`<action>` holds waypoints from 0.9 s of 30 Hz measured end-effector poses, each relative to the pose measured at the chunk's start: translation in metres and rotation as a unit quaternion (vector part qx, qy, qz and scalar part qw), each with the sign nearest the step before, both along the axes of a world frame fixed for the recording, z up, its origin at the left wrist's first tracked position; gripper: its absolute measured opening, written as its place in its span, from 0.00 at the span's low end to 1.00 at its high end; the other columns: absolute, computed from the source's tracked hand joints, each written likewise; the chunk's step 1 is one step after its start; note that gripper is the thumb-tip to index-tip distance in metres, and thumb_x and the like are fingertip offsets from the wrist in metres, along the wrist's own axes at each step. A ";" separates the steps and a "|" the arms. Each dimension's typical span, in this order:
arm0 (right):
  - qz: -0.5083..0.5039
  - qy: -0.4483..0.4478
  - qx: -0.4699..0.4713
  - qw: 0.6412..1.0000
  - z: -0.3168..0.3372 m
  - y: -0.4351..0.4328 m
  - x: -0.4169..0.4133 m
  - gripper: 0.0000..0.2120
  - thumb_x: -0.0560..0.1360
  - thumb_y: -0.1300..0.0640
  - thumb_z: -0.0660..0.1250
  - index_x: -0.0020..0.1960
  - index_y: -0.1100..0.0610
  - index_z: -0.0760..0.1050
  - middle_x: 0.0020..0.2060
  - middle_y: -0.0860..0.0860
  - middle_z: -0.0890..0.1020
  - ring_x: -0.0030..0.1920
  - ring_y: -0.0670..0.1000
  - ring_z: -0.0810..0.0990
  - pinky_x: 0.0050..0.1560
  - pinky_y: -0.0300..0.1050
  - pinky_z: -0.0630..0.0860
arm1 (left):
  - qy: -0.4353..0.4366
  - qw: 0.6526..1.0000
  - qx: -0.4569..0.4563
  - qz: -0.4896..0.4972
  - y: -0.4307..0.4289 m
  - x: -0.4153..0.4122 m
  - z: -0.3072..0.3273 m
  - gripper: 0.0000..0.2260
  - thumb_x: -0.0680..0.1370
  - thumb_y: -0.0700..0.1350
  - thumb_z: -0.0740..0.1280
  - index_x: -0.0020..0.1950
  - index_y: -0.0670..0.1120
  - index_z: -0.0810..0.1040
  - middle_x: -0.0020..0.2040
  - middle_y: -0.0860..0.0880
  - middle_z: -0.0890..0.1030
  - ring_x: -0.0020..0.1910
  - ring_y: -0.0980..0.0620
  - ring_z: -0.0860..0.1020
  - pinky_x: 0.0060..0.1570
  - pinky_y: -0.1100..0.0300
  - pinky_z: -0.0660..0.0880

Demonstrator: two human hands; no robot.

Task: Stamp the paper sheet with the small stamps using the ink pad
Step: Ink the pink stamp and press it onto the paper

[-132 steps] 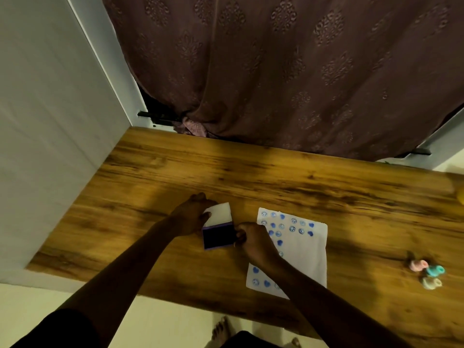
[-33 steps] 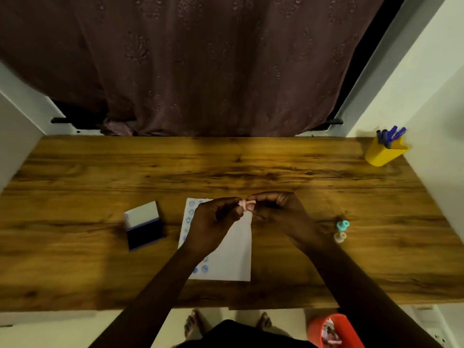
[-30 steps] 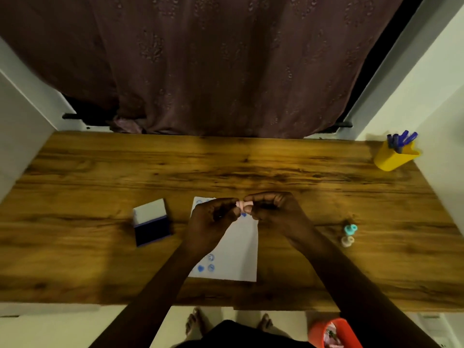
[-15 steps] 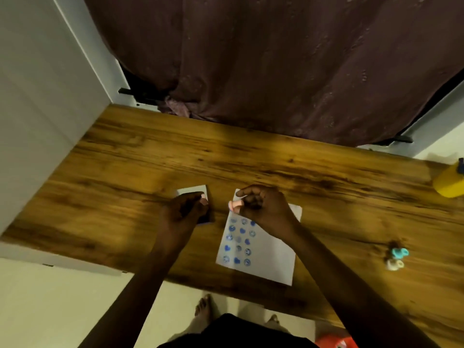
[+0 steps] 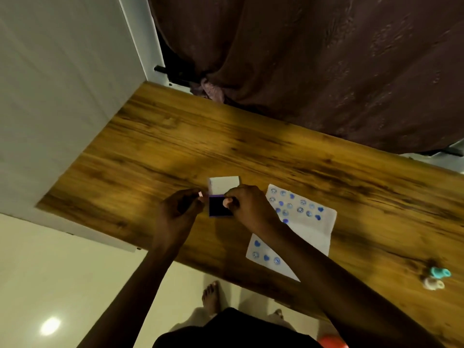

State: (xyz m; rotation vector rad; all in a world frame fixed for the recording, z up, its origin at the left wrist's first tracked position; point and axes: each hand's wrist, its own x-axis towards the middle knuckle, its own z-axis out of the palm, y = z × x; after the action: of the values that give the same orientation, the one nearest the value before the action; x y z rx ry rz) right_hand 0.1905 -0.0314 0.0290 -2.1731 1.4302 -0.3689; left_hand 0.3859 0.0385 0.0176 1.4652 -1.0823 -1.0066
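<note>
The ink pad [image 5: 219,207] lies open on the wooden table [image 5: 155,156], its white lid [image 5: 223,185] folded back and the dark ink face up. My right hand [image 5: 248,208] pinches a small pink stamp [image 5: 226,202] and holds it down on the pad's right part. My left hand [image 5: 178,212] rests just left of the pad, fingertips closed on a small pink piece [image 5: 200,194] that looks like the stamp's cap. The white paper sheet [image 5: 310,231] lies to the right of the pad. It carries several blue prints, and my right forearm partly covers it.
A teal stamp [image 5: 440,272] and a beige stamp [image 5: 433,284] lie together near the table's right front. A brown curtain [image 5: 313,66] hangs behind the table and a white wall [image 5: 50,84] bounds its left end. My bare feet show on the floor below the front edge.
Both hands pulled the pink stamp apart over the paper, then moved left. My right hand has brought the stamp onto the ink pad. The camera has swung left.
</note>
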 end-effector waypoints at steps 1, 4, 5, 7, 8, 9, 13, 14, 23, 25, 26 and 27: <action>0.002 0.009 0.000 1.000 -0.002 -0.001 0.003 0.10 0.80 0.57 0.67 0.57 0.56 0.85 0.53 0.56 0.86 0.53 0.55 0.84 0.53 0.47 0.80 | -0.001 1.000 0.000 -0.002 0.000 0.002 0.000 0.08 0.79 0.45 0.74 0.53 0.60 0.86 0.50 0.59 0.89 0.49 0.57 0.88 0.44 0.67 0.82; 0.005 0.033 0.008 0.999 -0.008 0.000 0.009 0.10 0.81 0.56 0.67 0.60 0.55 0.84 0.55 0.56 0.85 0.56 0.56 0.84 0.55 0.46 0.78 | 0.009 1.000 0.007 -0.012 0.000 0.005 -0.007 0.07 0.79 0.46 0.74 0.55 0.57 0.86 0.51 0.56 0.89 0.51 0.56 0.88 0.47 0.60 0.85; 0.004 0.037 0.010 0.999 -0.009 0.000 0.010 0.10 0.81 0.56 0.67 0.60 0.56 0.84 0.56 0.56 0.85 0.57 0.56 0.83 0.56 0.46 0.78 | 0.013 1.000 0.013 -0.014 0.000 0.006 -0.008 0.07 0.79 0.46 0.74 0.56 0.55 0.86 0.52 0.55 0.89 0.51 0.55 0.88 0.49 0.58 0.85; 0.001 0.041 0.012 0.999 -0.011 0.002 0.011 0.11 0.81 0.56 0.68 0.60 0.56 0.84 0.56 0.56 0.85 0.58 0.56 0.83 0.57 0.46 0.77 | 0.014 1.000 0.021 -0.015 -0.002 0.008 -0.011 0.07 0.79 0.47 0.74 0.57 0.55 0.86 0.52 0.55 0.89 0.51 0.54 0.88 0.49 0.56 0.84; 0.001 0.042 0.012 0.999 -0.012 0.002 0.012 0.11 0.81 0.57 0.68 0.61 0.56 0.84 0.57 0.56 0.85 0.58 0.57 0.83 0.58 0.47 0.78 | 0.009 1.000 0.023 -0.016 -0.003 0.008 -0.013 0.08 0.79 0.48 0.74 0.57 0.55 0.86 0.52 0.56 0.89 0.50 0.54 0.88 0.48 0.56 0.84; 0.001 0.045 0.011 0.999 -0.012 0.002 0.012 0.11 0.81 0.57 0.68 0.61 0.56 0.83 0.57 0.56 0.85 0.59 0.57 0.83 0.59 0.48 0.78 | 0.003 1.000 0.025 -0.018 -0.003 0.008 -0.014 0.08 0.78 0.49 0.74 0.58 0.55 0.85 0.52 0.56 0.89 0.50 0.54 0.88 0.48 0.57 0.84; 0.006 0.063 0.012 0.998 -0.013 0.005 0.016 0.11 0.80 0.58 0.69 0.61 0.56 0.83 0.59 0.57 0.84 0.62 0.58 0.82 0.63 0.53 0.80 | 0.004 0.999 0.032 -0.023 -0.007 0.003 -0.018 0.10 0.78 0.48 0.74 0.59 0.51 0.86 0.52 0.54 0.89 0.52 0.53 0.88 0.51 0.50 0.85; 0.005 0.062 0.008 0.998 -0.013 0.005 0.016 0.10 0.80 0.58 0.69 0.60 0.56 0.83 0.58 0.57 0.84 0.62 0.59 0.82 0.62 0.53 0.80 | 0.004 0.999 0.033 -0.023 -0.008 0.002 -0.018 0.10 0.78 0.48 0.74 0.58 0.50 0.86 0.53 0.53 0.89 0.52 0.52 0.88 0.52 0.48 0.84; -0.002 0.036 0.010 0.999 -0.009 -0.002 0.010 0.06 0.79 0.58 0.71 0.54 0.57 0.83 0.53 0.59 0.86 0.56 0.59 0.84 0.46 0.43 0.74 | -0.027 0.999 0.014 -0.038 -0.014 -0.014 -0.006 0.08 0.80 0.42 0.73 0.58 0.47 0.86 0.50 0.55 0.89 0.49 0.56 0.88 0.44 0.66 0.82; -0.014 -0.004 0.028 1.000 -0.005 -0.003 0.005 0.06 0.78 0.57 0.71 0.53 0.58 0.84 0.51 0.57 0.86 0.53 0.57 0.84 0.44 0.41 0.70 | -0.027 0.999 0.014 -0.044 -0.015 -0.019 -0.003 0.09 0.80 0.42 0.74 0.59 0.45 0.85 0.50 0.55 0.89 0.48 0.56 0.88 0.44 0.67 0.82; -0.025 -0.040 0.038 0.998 -0.003 -0.003 0.001 0.07 0.78 0.57 0.72 0.54 0.58 0.84 0.50 0.56 0.87 0.51 0.55 0.85 0.44 0.42 0.73 | -0.026 0.998 0.017 -0.050 -0.015 -0.022 -0.001 0.09 0.80 0.43 0.74 0.60 0.45 0.85 0.50 0.54 0.89 0.48 0.55 0.88 0.45 0.66 0.82; -0.040 -0.079 0.046 0.995 0.000 -0.003 -0.003 0.08 0.78 0.56 0.72 0.55 0.57 0.85 0.50 0.54 0.88 0.51 0.52 0.85 0.45 0.42 0.76 | -0.021 0.998 0.022 -0.057 -0.016 -0.024 0.000 0.10 0.80 0.43 0.74 0.60 0.45 0.85 0.50 0.52 0.89 0.49 0.54 0.88 0.46 0.63 0.83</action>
State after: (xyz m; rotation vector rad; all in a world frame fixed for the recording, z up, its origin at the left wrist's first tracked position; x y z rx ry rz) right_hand 0.1875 -0.0347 0.0289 -1.9722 1.4190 -0.4830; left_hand 0.3615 0.0229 0.0179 1.4797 -1.1910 -1.0902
